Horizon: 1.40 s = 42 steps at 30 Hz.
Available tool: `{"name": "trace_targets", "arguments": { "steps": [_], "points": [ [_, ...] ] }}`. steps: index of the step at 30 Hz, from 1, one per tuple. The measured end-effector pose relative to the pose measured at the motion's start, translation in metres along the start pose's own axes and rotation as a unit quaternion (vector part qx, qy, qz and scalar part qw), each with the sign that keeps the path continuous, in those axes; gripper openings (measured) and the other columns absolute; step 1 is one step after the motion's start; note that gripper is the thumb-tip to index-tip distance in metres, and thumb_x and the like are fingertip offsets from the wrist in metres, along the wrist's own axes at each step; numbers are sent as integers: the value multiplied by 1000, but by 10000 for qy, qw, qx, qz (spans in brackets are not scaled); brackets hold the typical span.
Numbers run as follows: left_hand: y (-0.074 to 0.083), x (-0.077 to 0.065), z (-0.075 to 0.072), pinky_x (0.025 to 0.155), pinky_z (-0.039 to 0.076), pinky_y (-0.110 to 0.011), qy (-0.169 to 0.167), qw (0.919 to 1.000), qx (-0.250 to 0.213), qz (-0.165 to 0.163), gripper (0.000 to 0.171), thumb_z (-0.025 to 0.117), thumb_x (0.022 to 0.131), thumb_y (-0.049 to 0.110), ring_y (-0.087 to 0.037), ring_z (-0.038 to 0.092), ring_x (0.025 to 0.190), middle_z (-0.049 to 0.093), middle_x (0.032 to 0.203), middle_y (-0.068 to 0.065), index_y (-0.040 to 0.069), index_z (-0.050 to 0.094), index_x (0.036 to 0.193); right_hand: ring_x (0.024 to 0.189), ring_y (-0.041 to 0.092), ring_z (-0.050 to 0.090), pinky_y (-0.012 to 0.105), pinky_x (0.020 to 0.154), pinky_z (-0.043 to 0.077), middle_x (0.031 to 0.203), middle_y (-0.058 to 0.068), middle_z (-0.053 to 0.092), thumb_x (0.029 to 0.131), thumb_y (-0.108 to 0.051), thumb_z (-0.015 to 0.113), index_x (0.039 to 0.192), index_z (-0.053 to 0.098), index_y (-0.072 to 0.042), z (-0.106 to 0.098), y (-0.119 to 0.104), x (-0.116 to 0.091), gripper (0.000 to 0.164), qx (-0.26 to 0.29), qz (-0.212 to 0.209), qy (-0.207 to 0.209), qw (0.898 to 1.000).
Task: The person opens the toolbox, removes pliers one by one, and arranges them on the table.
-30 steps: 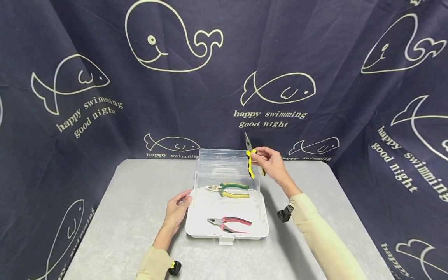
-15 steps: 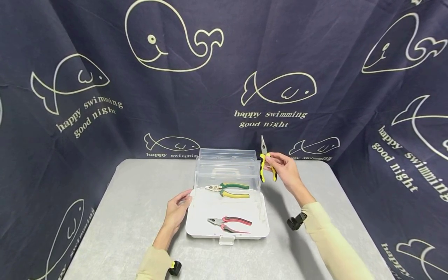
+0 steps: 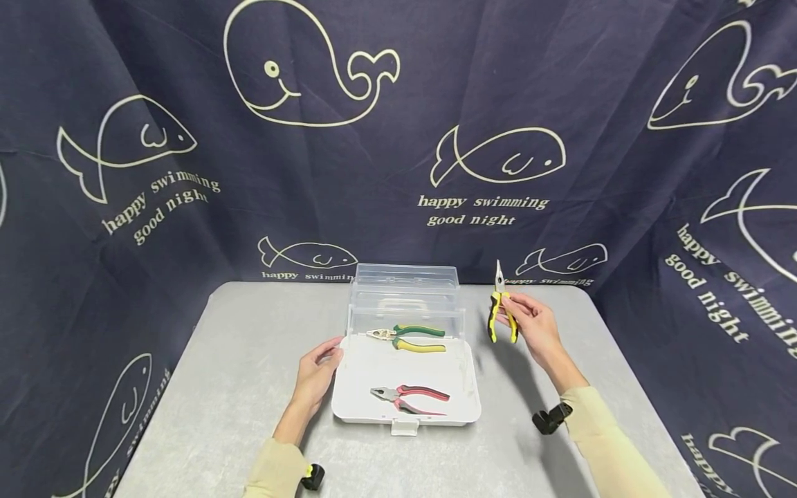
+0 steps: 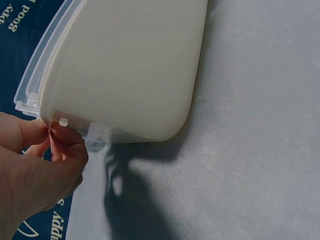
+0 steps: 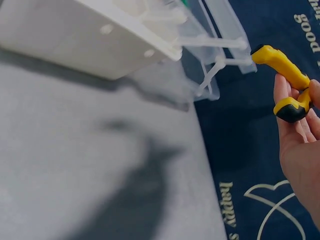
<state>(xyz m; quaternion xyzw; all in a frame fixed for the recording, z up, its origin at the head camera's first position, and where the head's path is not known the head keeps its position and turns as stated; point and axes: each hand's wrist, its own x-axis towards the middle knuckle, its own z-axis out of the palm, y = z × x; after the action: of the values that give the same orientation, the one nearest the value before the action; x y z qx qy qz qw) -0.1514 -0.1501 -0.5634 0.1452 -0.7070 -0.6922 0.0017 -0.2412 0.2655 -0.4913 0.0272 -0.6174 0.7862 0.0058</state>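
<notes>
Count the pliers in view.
3: yellow pliers in the right hand, green pliers toward the back of the box, red pliers near its front.

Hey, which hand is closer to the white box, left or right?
Left. The left hand pinches the white box at its back left corner; the right hand is apart from it, off to its right, holding the yellow-and-black pliers.
</notes>
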Motion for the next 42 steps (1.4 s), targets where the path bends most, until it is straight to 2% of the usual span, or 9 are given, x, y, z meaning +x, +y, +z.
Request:
{"name": "trace_targets", "arguments": {
  "steps": [5,10,16,22,25,30,37,42],
  "points": [
    [0,0,0,83,52,-21,7,10000,3,34,34,64,101,8,-20,58,109,63,119,-13,3,65,136,88,17,75,33,84,59,103,8,78,100,-3,65,116,69,5,-14,10,-9,18,-60,137,120,9998],
    [0,-1,1,83,53,-22,4,10000,25,28,34,64,102,8,-22,58,111,62,120,-13,3,65,135,87,17,76,34,83,59,102,11,77,100,-2,66,115,68,8,-26,26,-19,18,-139,194,232,9994],
    [2,-1,1,85,52,-21,-26,10000,20,35,35,65,102,9,-23,56,113,61,121,-12,3,65,136,88,16,76,33,81,60,107,18,75,100,-6,68,112,72,-1,-43,48,-26,14,-458,192,270,9984],
    [2,-2,0,84,52,-22,-50,10000,56,2,35,65,102,10,-22,57,112,61,121,-12,3,64,136,84,13,75,32,80,60,101,12,77,100,-9,68,127,56,19,-45,60,-33,40,-726,700,674,9926],
    [1,-1,1,83,53,-22,-10,10000,74,17,34,65,101,9,-22,57,110,62,120,-12,3,65,135,83,12,74,31,81,61,101,11,77,100,-8,67,131,52,21,-46,63,-36,45,-870,993,817,9879],
    [0,-1,2,82,52,-21,44,10000,89,1,34,64,101,8,-22,57,110,62,119,-11,4,66,135,82,10,74,30,80,61,105,13,76,101,-11,67,136,50,19,-49,70,-40,49,-1468,1319,794,9771],
    [-1,-1,2,84,52,-20,62,9999,113,3,34,64,101,8,-21,56,110,62,119,-11,4,66,135,79,12,72,28,75,61,103,17,74,102,-12,65,131,56,17,-47,74,-42,41,-2423,1552,770,9546],
    [-1,-1,0,85,51,-19,54,9999,147,13,34,65,101,9,-22,56,113,62,121,-11,4,66,135,75,11,71,27,70,61,99,17,72,102,-10,63,128,58,16,-41,69,-42,37,-2876,1721,791,9388]
  ]
}}
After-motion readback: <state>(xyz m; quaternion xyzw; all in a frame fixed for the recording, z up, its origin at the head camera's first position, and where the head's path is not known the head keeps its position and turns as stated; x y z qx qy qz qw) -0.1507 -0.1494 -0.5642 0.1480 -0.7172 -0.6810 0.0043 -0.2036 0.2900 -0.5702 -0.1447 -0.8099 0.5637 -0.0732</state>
